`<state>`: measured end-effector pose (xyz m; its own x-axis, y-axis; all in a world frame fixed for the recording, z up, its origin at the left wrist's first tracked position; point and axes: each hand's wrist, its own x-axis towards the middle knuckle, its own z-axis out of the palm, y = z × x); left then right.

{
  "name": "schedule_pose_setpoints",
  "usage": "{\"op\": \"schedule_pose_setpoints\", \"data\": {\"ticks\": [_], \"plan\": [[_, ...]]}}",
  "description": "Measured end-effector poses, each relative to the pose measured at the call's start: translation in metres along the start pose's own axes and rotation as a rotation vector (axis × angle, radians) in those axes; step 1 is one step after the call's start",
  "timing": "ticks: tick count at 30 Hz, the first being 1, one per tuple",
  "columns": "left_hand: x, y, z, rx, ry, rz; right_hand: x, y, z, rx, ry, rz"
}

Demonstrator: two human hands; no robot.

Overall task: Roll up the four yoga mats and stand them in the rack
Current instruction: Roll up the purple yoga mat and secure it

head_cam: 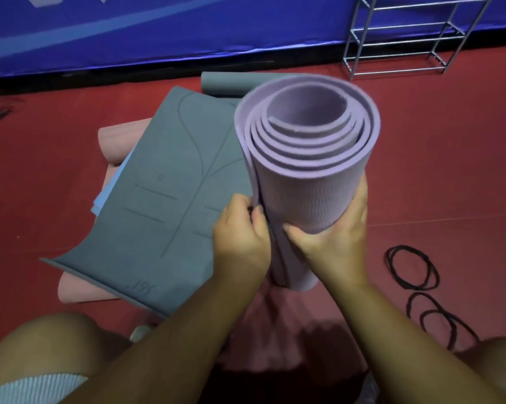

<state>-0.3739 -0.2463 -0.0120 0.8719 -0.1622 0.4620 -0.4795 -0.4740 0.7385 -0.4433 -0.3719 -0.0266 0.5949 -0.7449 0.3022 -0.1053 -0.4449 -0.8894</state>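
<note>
A rolled purple yoga mat stands nearly upright in front of me, its spiral end facing the camera. My right hand grips the roll's lower part from the right and underneath. My left hand pinches the mat's loose outer edge together with a thin black band on the left side. A grey mat lies flat and partly unrolled to the left, on top of a light blue mat and a pink mat. The silver metal rack stands at the far right by the blue wall.
Several black elastic bands lie on the red floor at the right. The rolled far end of the grey mat lies beyond the purple roll. A blue banner wall closes the back. My knees frame the bottom corners.
</note>
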Motion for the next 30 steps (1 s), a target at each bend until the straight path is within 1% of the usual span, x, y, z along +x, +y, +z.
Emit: {"op": "schedule_pose_setpoints", "data": {"ticks": [5, 8, 10, 13, 14, 15, 18, 19, 22, 26, 28, 30], "plan": [[0.004, -0.002, -0.001, 0.034, -0.123, -0.082, 0.003, 0.003, 0.007, 0.015, -0.037, 0.031], [0.015, -0.002, -0.004, 0.004, -0.162, 0.017, 0.004, 0.009, 0.007, -0.029, -0.023, 0.014], [0.021, 0.0, -0.007, -0.106, -0.195, -0.019, 0.005, 0.011, 0.006, -0.05, -0.015, 0.016], [0.023, 0.023, -0.013, -0.384, -0.183, -0.142, 0.006, 0.012, 0.005, -0.065, -0.012, 0.027], [0.025, 0.032, -0.015, -0.443, -0.2, -0.169, 0.006, 0.012, 0.004, -0.069, -0.01, 0.031], [0.03, 0.039, -0.015, -0.42, -0.235, -0.157, 0.006, 0.013, 0.003, -0.073, -0.005, 0.037], [0.041, 0.055, -0.016, -0.169, -0.402, 0.054, 0.005, 0.014, -0.002, -0.069, 0.007, 0.054], [0.043, 0.059, -0.016, -0.118, -0.418, 0.099, 0.005, 0.014, -0.004, -0.07, 0.003, 0.057], [0.049, 0.07, -0.012, -0.082, -0.341, 0.158, 0.006, 0.016, -0.01, -0.087, -0.014, 0.057], [0.058, 0.072, -0.003, -0.056, -0.335, 0.294, 0.008, 0.018, -0.013, -0.077, -0.002, 0.075], [0.053, 0.07, -0.003, -0.051, -0.345, 0.309, 0.008, 0.017, -0.011, -0.074, -0.004, 0.08], [0.049, 0.068, -0.005, -0.081, -0.346, 0.28, 0.008, 0.016, -0.009, -0.073, 0.003, 0.084]]}}
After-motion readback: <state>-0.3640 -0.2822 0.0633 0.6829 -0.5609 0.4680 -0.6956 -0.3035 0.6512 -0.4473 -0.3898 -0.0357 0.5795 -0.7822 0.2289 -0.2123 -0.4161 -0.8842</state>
